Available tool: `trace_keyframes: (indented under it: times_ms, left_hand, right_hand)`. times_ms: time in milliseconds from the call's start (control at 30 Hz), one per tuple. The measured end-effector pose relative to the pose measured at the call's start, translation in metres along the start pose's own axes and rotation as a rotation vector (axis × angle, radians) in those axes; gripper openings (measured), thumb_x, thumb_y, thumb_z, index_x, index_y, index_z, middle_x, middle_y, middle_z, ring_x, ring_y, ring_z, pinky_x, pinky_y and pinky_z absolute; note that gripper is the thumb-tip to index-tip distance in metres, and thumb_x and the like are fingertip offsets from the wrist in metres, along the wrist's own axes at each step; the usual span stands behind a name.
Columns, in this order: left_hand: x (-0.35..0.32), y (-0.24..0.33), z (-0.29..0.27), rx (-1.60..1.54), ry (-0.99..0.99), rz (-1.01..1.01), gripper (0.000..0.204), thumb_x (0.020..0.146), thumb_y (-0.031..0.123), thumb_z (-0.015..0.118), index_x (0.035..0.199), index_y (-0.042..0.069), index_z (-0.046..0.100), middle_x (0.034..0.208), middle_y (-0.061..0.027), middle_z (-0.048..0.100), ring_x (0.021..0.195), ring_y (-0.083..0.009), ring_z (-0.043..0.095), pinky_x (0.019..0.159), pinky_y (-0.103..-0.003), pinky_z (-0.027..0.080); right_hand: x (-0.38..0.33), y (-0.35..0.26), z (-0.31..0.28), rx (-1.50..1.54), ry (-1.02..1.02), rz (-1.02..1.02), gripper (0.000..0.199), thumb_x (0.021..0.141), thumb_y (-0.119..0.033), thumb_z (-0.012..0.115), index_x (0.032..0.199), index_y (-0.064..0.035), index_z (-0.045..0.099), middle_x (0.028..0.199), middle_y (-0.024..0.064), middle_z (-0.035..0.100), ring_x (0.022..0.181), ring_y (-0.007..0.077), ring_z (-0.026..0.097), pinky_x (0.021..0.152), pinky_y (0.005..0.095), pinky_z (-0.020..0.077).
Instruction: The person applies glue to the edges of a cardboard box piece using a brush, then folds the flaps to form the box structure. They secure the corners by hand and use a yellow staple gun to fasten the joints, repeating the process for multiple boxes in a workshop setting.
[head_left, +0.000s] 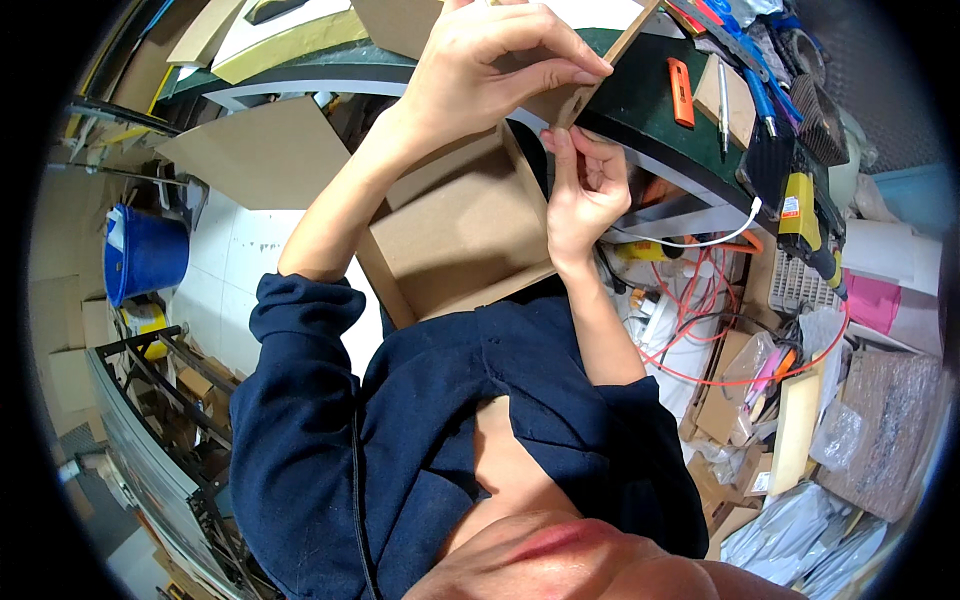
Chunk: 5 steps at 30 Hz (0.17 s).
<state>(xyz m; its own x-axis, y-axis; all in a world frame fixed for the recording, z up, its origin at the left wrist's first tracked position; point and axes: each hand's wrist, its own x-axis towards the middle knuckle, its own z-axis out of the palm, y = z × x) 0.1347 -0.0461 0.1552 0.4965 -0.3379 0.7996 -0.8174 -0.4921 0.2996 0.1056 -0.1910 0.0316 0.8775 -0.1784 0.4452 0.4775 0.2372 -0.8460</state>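
Here both hands, left and right, pinch the cardboard box panel.

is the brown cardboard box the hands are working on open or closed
Open: the cardboard box shows its bare inside floor between raised walls, no lid over it.

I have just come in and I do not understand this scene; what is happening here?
A person in a dark blue top works at a cluttered green bench. Both bare hands hold a brown cardboard box by its upper corner: the left hand pinches a flap from above, and the right hand grips the edge just below. An orange utility knife lies on the bench nearby.
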Motion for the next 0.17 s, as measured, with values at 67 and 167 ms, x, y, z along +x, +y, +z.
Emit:
trace_keyframes:
  times_ms: [67,167]
  left_hand:
    - [-0.0011,-0.0009,0.0012,0.024,0.011,0.022,0.015,0.075,0.011,0.076,0.088,0.017,0.071,0.081,0.008,0.068,0.073,-0.0068,0.056,0.078,-0.03,0.026]
    - [-0.0019,-0.002,0.0009,0.046,0.005,0.04,0.018,0.076,0.01,0.075,0.091,0.017,0.071,0.082,0.0078,0.069,0.074,-0.0076,0.057,0.075,-0.029,0.028]
  right_hand:
    - [0.0001,0.0003,0.0008,0.014,0.004,-0.004,0.009,0.086,0.005,0.065,0.09,0.0034,0.057,0.095,0.0139,0.066,0.085,0.0178,0.068,0.075,0.0255,0.0547]
    - [-0.0001,-0.0002,0.0011,0.014,0.009,0.013,0.009,0.085,0.005,0.065,0.09,0.0028,0.058,0.096,0.0147,0.067,0.085,0.0186,0.068,0.075,0.0257,0.0548]
